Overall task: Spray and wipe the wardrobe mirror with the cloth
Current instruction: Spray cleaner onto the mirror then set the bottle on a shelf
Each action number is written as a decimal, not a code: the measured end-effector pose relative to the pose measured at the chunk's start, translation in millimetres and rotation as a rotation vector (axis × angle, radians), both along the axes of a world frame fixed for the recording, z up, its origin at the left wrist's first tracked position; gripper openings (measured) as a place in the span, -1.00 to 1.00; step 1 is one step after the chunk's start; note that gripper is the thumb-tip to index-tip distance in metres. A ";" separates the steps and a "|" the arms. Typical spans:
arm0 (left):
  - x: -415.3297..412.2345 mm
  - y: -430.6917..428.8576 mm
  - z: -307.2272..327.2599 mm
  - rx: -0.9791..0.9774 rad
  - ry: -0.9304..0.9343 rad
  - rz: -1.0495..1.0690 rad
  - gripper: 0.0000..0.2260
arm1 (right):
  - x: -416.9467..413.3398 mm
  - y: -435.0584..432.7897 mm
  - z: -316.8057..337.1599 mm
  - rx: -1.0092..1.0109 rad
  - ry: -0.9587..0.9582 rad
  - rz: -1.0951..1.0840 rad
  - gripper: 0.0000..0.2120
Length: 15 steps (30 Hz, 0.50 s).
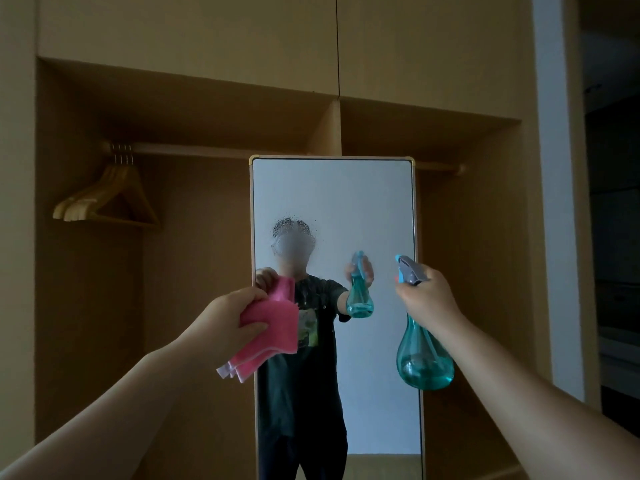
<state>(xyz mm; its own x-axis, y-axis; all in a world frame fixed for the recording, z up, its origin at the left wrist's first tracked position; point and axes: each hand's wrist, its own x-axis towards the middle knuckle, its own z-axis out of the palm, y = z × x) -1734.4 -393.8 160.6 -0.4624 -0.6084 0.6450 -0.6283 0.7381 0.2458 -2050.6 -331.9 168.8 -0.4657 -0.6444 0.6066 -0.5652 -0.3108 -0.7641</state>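
While raised before the mirror [346, 202], curls the right hand [427, 301] tight round the neck of the teal spray bottle [424, 362], nozzle toward the glass; pinches the folded pink cloth [278, 327] in the left hand [230, 317], close to the glass near its left edge, contact impossible to tell. Looks like spraying partly done: one speckled patch of droplets [294, 225] high up, dry elsewhere. Calls next for more mist lower down, or pressing the cloth flat and wiping. Stands upright mid-bay in the open wardrobe [194, 271], tall, gold-cornered.
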 end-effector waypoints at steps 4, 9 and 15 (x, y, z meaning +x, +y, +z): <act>2.9 0.1 -7.7 0.018 -0.007 0.005 -0.74 | 3.2 -0.6 -15.7 0.026 0.007 -0.016 -0.92; 4.9 1.8 -15.0 0.050 -0.007 0.002 -0.73 | 4.5 1.1 -30.4 0.048 0.017 -0.004 -0.98; 3.5 5.5 -30.7 0.097 -0.009 -0.016 -0.75 | 5.0 3.9 -56.2 0.078 -0.031 -0.019 -0.94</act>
